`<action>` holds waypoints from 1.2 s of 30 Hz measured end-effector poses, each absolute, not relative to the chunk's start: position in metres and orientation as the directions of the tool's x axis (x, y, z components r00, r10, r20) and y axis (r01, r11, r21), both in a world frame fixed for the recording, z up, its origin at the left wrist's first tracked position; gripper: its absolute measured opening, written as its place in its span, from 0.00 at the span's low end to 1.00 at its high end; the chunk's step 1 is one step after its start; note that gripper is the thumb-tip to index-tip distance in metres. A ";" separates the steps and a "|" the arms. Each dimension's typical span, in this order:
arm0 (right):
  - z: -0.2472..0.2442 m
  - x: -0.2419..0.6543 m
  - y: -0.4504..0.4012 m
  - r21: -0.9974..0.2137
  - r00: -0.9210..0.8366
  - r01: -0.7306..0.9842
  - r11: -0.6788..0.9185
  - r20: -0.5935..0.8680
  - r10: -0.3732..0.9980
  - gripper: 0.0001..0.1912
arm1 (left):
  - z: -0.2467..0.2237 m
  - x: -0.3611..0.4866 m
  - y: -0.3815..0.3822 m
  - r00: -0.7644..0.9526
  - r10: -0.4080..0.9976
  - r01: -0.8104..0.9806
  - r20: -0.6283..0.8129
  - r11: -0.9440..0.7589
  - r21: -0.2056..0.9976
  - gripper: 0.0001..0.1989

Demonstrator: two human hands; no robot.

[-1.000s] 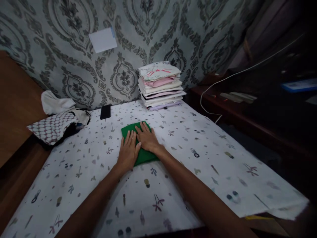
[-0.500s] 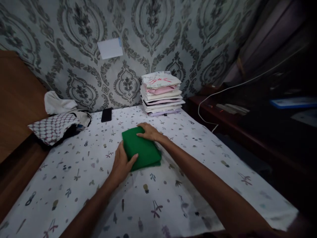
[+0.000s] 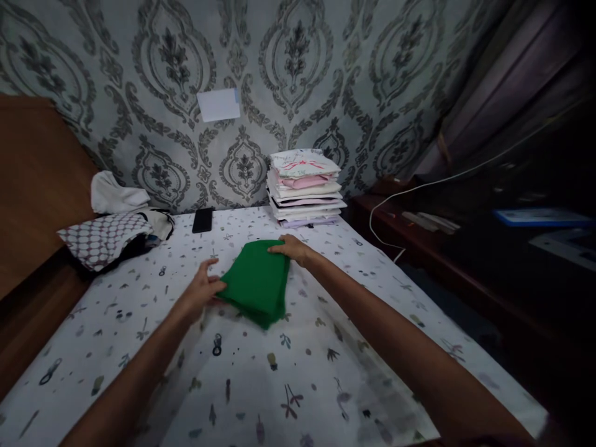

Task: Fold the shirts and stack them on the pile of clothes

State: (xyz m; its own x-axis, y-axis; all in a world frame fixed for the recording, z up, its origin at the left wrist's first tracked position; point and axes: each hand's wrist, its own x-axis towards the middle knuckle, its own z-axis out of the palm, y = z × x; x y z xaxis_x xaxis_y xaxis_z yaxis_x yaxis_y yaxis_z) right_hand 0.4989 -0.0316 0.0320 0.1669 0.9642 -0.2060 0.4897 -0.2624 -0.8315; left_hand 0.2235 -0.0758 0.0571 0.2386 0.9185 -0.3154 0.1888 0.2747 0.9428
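Observation:
A folded green cloth (image 3: 256, 279) is held between both hands over the middle of the white patterned sheet (image 3: 251, 385). My left hand (image 3: 202, 288) pinches its left corner between thumb and fingers. At the top right corner, my right hand (image 3: 293, 248) grips the cloth with the thumb on top and the fingers partly hidden behind. The cloth is turned at a slant, its lower corner pointing toward me, and its layers show along the right edge. Whether its underside touches the sheet I cannot tell.
A stack of folded clothes (image 3: 305, 189) stands at the back by the wall. A black phone (image 3: 202, 220) lies left of it. Rumpled clothes (image 3: 112, 233) sit at the left edge. A white cable (image 3: 419, 186) hangs over the dark red furniture (image 3: 400, 217) on the right.
The green cloth has turned from lying flat to a slant. My left hand has moved left to its corner, and my right hand has shifted slightly right to the top right corner.

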 end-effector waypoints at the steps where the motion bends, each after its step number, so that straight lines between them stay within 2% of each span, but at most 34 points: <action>1: 0.030 0.496 -0.042 -0.842 0.187 0.466 -0.272 -0.207 0.960 0.29 | 0.063 0.215 -0.064 0.216 0.937 0.214 -0.273 0.227 0.950 0.37; 4: 0.021 0.487 -0.077 -0.856 0.218 0.426 -0.294 -0.218 0.951 0.22 | 0.069 0.194 -0.036 0.204 0.953 0.323 -0.226 0.153 0.934 0.28; 7: 0.016 0.481 -0.103 -0.794 0.237 0.537 -0.283 -0.180 0.955 0.16 | 0.058 0.187 -0.031 0.217 0.951 0.555 -0.221 0.066 0.829 0.22; 8: 0.018 0.480 -0.107 -0.746 0.235 0.608 -0.270 -0.156 0.959 0.16 | 0.053 0.187 -0.034 0.218 0.961 0.652 -0.171 -0.013 0.758 0.20; 10: 0.027 0.477 -0.109 -0.620 0.219 0.751 -0.226 -0.089 0.972 0.19 | 0.045 0.188 -0.042 0.244 0.970 0.791 0.018 -0.210 0.574 0.20; 12: 0.038 0.470 -0.103 -0.502 0.162 0.855 -0.130 0.020 0.987 0.21 | 0.039 0.194 -0.053 0.297 0.929 0.826 0.219 -0.365 0.429 0.24; 14: 0.045 0.457 -0.093 -0.407 0.038 0.913 0.031 0.159 0.987 0.23 | 0.033 0.205 -0.062 0.347 0.878 0.813 0.329 -0.457 0.362 0.27; 16: 0.043 0.444 -0.082 -0.338 -0.128 0.922 0.191 0.201 0.971 0.25 | 0.023 0.219 -0.072 0.415 0.846 0.794 0.334 -0.516 0.321 0.30; 18: 0.033 0.435 -0.073 -0.320 -0.230 0.914 0.251 0.100 0.968 0.29 | 0.009 0.232 -0.082 0.486 0.829 0.784 0.277 -0.553 0.282 0.32; 20: 0.019 0.432 -0.067 -0.332 -0.248 0.915 0.229 -0.017 0.969 0.33 | -0.004 0.240 -0.091 0.530 0.820 0.781 0.215 -0.571 0.254 0.33; 24: 0.002 0.439 -0.062 -0.362 -0.230 0.910 0.201 -0.037 0.973 0.36 | -0.011 0.242 -0.101 0.541 0.827 0.781 0.153 -0.561 0.272 0.37; 27: 0.003 0.444 -0.064 -0.395 -0.206 0.900 0.187 -0.006 0.979 0.35 | -0.008 0.232 -0.096 0.532 0.831 0.737 0.162 -0.548 0.396 0.35; 30: 0.010 0.450 -0.073 -0.421 -0.050 0.905 0.062 0.040 0.998 0.31 | -0.011 0.212 -0.081 0.316 0.922 0.753 0.225 -0.388 0.532 0.34; 32: 0.015 0.455 -0.080 -0.403 0.072 0.914 -0.051 0.035 0.997 0.29 | -0.013 0.197 -0.066 0.152 0.966 0.782 0.207 -0.245 0.573 0.36; 34: 0.021 0.459 -0.087 -0.396 0.134 0.909 -0.127 -0.012 0.991 0.28 | -0.014 0.185 -0.053 0.121 0.981 0.792 0.150 -0.186 0.581 0.35; 36: 0.027 0.461 -0.091 -0.437 0.148 0.883 -0.170 -0.083 0.985 0.25 | -0.012 0.179 -0.048 0.160 0.983 0.784 0.092 -0.183 0.593 0.29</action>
State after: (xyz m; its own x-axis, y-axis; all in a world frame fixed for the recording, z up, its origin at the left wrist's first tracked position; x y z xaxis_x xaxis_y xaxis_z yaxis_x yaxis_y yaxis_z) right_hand 0.4610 -0.0908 0.0266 0.1479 0.9855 -0.0833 0.8834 -0.1695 -0.4368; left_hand 0.1787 -0.0477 -0.0117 0.1602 0.9828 0.0920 0.7841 -0.1833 0.5929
